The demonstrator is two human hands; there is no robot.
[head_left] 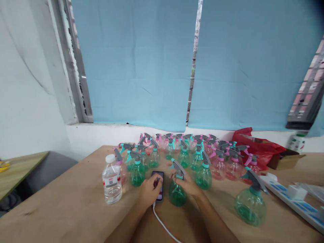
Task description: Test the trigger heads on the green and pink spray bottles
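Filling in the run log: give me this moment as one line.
left hand touching phone | right hand gripping green sprayer | water bottle left | sprayers behind

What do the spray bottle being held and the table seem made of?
Spray bottle: likely thin plastic, see-through green, glossy, with a matte grey trigger. Table: probably plywood or wood-look board, pale brown, matte, faint grain.

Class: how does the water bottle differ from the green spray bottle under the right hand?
The water bottle is clear, straight-sided; the green spray bottle round-bellied. The water bottle has a white cap, the green spray bottle a grey trigger. The water bottle stands untouched; the right hand holds the green spray bottle. Both stand upright.
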